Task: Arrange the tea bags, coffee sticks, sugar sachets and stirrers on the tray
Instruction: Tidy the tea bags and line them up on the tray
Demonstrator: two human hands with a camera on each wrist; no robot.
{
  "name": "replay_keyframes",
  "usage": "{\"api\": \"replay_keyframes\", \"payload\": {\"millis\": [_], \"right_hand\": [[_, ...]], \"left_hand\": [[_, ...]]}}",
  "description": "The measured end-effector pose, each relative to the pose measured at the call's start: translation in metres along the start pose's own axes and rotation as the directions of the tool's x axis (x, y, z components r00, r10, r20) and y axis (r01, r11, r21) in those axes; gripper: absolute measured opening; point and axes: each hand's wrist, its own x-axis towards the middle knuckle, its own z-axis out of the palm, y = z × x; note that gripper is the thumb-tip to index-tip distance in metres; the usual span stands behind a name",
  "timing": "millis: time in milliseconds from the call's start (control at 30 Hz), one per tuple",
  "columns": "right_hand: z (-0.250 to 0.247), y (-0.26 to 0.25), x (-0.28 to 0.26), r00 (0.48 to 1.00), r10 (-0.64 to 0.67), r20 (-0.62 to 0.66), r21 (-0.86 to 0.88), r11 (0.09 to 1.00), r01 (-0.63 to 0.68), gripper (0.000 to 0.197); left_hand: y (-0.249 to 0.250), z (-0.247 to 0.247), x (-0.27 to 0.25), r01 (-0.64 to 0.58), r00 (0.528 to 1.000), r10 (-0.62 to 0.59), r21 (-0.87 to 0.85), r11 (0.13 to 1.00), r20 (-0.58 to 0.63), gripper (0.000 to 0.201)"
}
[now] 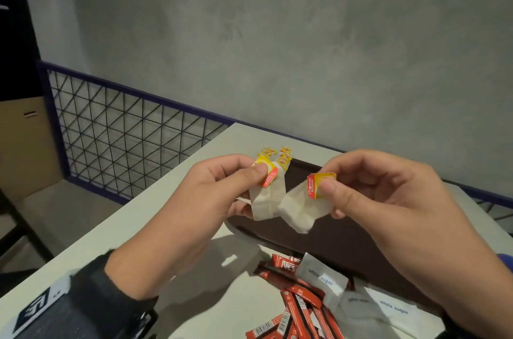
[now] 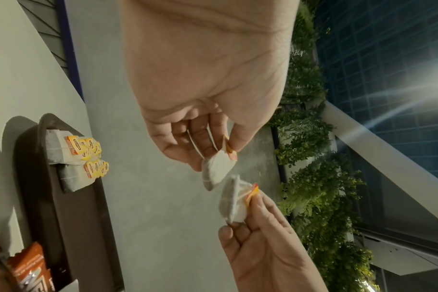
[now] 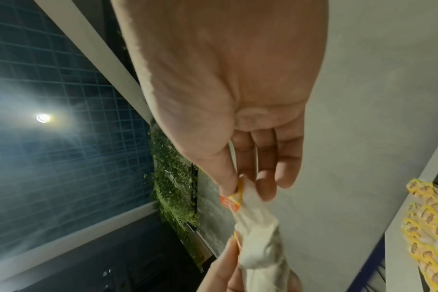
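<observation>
My left hand (image 1: 249, 174) pinches a white tea bag (image 1: 265, 201) by its red-and-yellow tag, above the dark brown tray (image 1: 327, 238). My right hand (image 1: 324, 188) pinches a second tea bag (image 1: 298, 209) by its tag, just right of the first; the two bags nearly touch. Several tea bags (image 1: 277, 156) with yellow tags lie at the tray's far left corner, seen as two stacks of tea bags (image 2: 75, 156) in the left wrist view. Red coffee sticks (image 1: 294, 302) and white sugar sachets (image 1: 327, 280) lie in a pile on the table near the tray's front edge. No stirrers show.
The pale table (image 1: 138, 227) ends at a blue-framed wire mesh railing (image 1: 125, 130) to the left and behind. A grey concrete wall (image 1: 277, 33) rises beyond. A cardboard box (image 1: 25, 144) stands at far left below table level.
</observation>
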Motion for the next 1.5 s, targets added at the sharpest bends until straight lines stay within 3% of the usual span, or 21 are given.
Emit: {"api": "replay_keyframes", "payload": {"millis": [267, 467, 567, 733, 900, 1100, 1267, 1367, 1500], "right_hand": [[0.007, -0.009, -0.007, 0.992, -0.01, 0.127, -0.118, 0.993, 0.026, 0.026], [0.009, -0.008, -0.007, 0.986, -0.015, 0.165, -0.194, 0.98, 0.047, 0.017], [0.01, -0.006, -0.006, 0.982, -0.01, 0.187, -0.194, 0.98, 0.046, 0.018], [0.013, 0.0, -0.004, 0.988, -0.106, 0.108, -0.297, 0.945, 0.134, 0.021], [0.015, 0.009, -0.001, 0.987, -0.162, -0.006, -0.276, 0.949, 0.154, 0.037], [0.019, 0.006, -0.002, 0.972, -0.223, -0.073, -0.269, 0.943, 0.196, 0.033], [0.02, 0.01, -0.004, 0.982, -0.106, -0.156, -0.227, 0.972, 0.068, 0.017], [0.018, 0.006, -0.002, 0.995, 0.066, -0.079, -0.031, 0.997, -0.069, 0.008], [0.014, 0.001, 0.0, 0.99, 0.142, -0.012, 0.068, 0.988, -0.141, 0.006]], "left_hand": [[-0.003, 0.003, 0.0, 0.049, 0.999, -0.049, 0.026, 0.998, 0.01, 0.023], [-0.005, 0.004, -0.002, 0.035, 0.996, -0.042, 0.083, 0.996, 0.08, 0.026], [-0.007, 0.004, -0.003, 0.005, 0.993, -0.019, 0.118, 0.993, 0.119, 0.015], [-0.009, 0.002, -0.004, -0.04, 0.989, 0.017, 0.16, 0.986, 0.145, 0.017], [-0.006, 0.002, -0.006, -0.032, 0.987, 0.014, 0.112, 0.993, 0.158, 0.026], [-0.005, 0.004, -0.007, -0.018, 0.987, 0.002, 0.098, 0.995, 0.16, 0.029], [-0.008, 0.001, -0.005, -0.021, 0.993, 0.009, 0.103, 0.994, 0.118, 0.02], [-0.007, 0.001, -0.004, 0.0, 0.994, -0.008, 0.075, 0.997, 0.107, 0.02], [-0.006, 0.003, -0.005, 0.021, 0.992, -0.027, 0.045, 0.999, 0.124, 0.019]]}}
